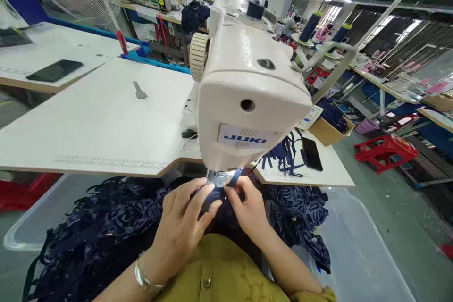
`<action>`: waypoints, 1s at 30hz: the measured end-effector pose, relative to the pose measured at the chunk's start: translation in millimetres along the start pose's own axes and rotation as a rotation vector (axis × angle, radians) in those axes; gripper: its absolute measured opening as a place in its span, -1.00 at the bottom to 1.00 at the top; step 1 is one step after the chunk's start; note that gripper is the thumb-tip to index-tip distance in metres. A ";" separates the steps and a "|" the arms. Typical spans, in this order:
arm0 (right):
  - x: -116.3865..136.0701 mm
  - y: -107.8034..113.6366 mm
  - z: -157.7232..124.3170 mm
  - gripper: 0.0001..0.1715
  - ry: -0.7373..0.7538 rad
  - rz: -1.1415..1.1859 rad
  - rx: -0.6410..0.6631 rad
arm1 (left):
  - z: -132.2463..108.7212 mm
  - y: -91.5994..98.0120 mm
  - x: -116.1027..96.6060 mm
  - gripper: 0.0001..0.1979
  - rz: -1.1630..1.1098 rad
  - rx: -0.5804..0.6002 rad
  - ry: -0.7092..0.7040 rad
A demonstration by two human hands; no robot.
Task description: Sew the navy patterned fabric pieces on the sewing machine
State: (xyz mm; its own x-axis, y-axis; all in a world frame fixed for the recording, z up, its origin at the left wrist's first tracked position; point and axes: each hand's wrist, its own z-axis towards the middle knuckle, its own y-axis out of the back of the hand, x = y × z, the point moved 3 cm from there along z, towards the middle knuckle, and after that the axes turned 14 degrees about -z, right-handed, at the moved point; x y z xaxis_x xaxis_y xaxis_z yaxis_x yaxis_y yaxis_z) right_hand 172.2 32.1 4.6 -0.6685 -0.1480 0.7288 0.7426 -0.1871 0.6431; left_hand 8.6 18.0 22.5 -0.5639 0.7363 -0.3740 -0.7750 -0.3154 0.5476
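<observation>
We press our left hand (184, 219) flat, fingers spread, on the dark blue patterned fabric (106, 231) under the head of the white sewing machine (244, 89). Our right hand (247, 210) pinches a narrow blue strap (235, 177) (just below the needle area) against that fabric.

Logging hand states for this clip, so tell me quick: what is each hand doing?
Left hand: pressing flat on the dark navy patterned fabric, fingers open.
Right hand: pinching a narrow navy strap.
</observation>
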 end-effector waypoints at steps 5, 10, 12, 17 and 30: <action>-1.4 -2.5 5.7 -0.96 -0.023 0.069 0.015 | -13.1 -11.4 4.9 -0.58 -0.055 0.319 -0.192; -8.3 -5.4 16.8 -0.87 -0.167 0.324 0.076 | -15.8 -17.6 15.3 -0.55 -0.073 0.412 -0.137; -12.7 -7.7 22.7 -0.88 -0.204 0.400 0.101 | -13.4 -19.5 15.4 -0.55 -0.060 0.419 -0.104; -19.7 -5.7 40.8 -0.93 -0.172 0.277 0.079 | 1.3 -20.3 6.2 -0.64 -0.034 0.326 -0.100; -9.6 -1.6 72.1 -0.77 0.089 0.014 0.020 | 16.6 -21.0 -4.6 -0.72 0.049 0.184 0.028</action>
State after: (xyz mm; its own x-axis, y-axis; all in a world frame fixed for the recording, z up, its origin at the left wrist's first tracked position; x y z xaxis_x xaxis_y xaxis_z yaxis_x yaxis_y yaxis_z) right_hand 180.3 103.8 13.6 -0.6585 -0.2359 0.7146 0.7518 -0.1650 0.6383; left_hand 32.2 31.2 25.1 -0.6095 0.7048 -0.3630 -0.6826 -0.2338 0.6923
